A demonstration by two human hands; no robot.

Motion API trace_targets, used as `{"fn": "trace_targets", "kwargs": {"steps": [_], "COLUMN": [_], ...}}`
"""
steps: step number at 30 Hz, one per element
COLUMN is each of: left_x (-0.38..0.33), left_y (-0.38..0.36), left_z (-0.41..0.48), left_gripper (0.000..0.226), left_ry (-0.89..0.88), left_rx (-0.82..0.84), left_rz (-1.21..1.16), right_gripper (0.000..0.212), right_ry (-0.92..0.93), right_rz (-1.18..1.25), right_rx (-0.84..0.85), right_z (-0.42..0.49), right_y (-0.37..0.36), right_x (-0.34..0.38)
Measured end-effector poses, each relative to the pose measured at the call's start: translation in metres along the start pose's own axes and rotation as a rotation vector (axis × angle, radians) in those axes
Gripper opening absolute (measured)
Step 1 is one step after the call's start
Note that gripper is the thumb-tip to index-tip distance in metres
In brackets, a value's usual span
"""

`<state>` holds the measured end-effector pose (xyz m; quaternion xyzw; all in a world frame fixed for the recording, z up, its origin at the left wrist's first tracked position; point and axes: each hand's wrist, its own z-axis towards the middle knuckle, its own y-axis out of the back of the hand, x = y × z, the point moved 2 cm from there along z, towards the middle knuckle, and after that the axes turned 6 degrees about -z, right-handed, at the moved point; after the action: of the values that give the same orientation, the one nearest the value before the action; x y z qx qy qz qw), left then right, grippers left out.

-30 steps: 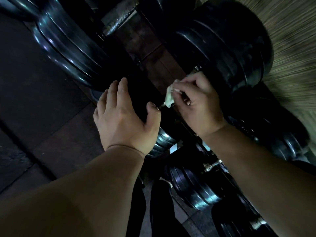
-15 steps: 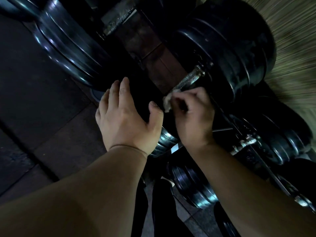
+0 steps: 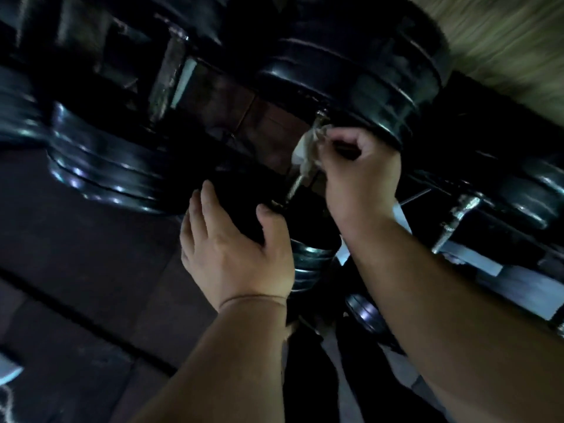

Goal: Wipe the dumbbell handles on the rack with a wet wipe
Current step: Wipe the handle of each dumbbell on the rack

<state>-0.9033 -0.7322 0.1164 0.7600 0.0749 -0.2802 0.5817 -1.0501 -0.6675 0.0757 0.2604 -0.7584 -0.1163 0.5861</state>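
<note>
Diagonally the dumbbell handle [image 3: 294, 188] rises toward upper right, right hand [image 3: 360, 181] pinching wet wipe [image 3: 301, 152] round it, left hand [image 3: 232, 251] spread.

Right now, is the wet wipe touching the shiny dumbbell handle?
Touching. The head view shows the wet wipe, pinched by the right hand, wrapped over the dumbbell handle; the bar runs straight into it with no gap.
</note>
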Motion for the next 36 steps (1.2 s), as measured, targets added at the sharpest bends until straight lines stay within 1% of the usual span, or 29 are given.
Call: {"fn": "trace_targets", "kwargs": {"steps": [2,5,7,9,11,13,15,17,19,22,25,28,31,33,36], "left_x": [-0.001,-0.001,-0.001,-0.001,0.000,0.000,0.001,0.001,0.000,-0.001,0.000,-0.003,-0.005,-0.004,-0.002], "left_y": [0.000,-0.001,-0.001,-0.001,-0.001,-0.001,-0.002,-0.002,-0.002,0.000,0.000,0.002,0.003,0.003,0.003], "left_z": [0.000,0.000,-0.001,-0.001,-0.001,-0.002,-0.002,-0.001,-0.001,-0.002,-0.002,-0.004,-0.004,-0.002,-0.001], "left_gripper": [0.087,0.087,0.086,0.086,0.086,0.087,0.087,0.086,0.086,0.088,0.089,0.088,0.088,0.087,0.086], "left_ry": [-0.017,-0.019,-0.011,-0.014,-0.016,-0.012,-0.008,-0.014,-0.011,-0.004,0.017,0.043,0.063,0.071,0.074], "left_rx": [-0.016,-0.024,-0.022,-0.024,-0.029,-0.031,-0.035,-0.040,-0.046,-0.034,-0.022,-0.010,-0.001,0.011,0.023], "left_rz": [0.005,0.006,0.006,0.003,0.000,-0.008,-0.001,0.006,-0.002,-0.011,0.000,-0.003,0.006,0.024,0.030], "right_gripper": [0.006,0.014,0.020,0.019,0.016,0.018,0.021,0.019,0.017,0.017,0.018,0.011,0.017,0.022,0.019], "right_ry": [0.013,0.038,0.093,0.158,0.263,0.372,0.426,0.499,0.561,0.652,0.740,0.806,0.879,0.904,0.890], "right_rz": [-0.055,-0.078,-0.074,-0.109,-0.152,-0.175,-0.180,-0.218,-0.265,-0.343,-0.375,-0.389,-0.373,-0.348,-0.378], "right_rx": [0.008,0.096,0.119,0.121,0.081,-0.001,-0.013,0.028,0.108,0.207,0.194,0.216,0.255,0.304,0.330], "right_z": [-0.008,-0.030,-0.037,-0.030,-0.019,-0.011,-0.010,-0.017,-0.021,-0.008,0.008,0.004,0.000,-0.001,0.001], "right_y": [-0.004,-0.005,-0.005,-0.006,-0.007,-0.004,-0.004,-0.007,-0.007,0.001,0.008,0.007,0.008,0.009,0.009], "right_x": [-0.002,-0.007,-0.010,-0.010,-0.006,-0.007,-0.010,-0.011,-0.012,-0.009,-0.004,-0.004,-0.014,-0.017,-0.013]}}
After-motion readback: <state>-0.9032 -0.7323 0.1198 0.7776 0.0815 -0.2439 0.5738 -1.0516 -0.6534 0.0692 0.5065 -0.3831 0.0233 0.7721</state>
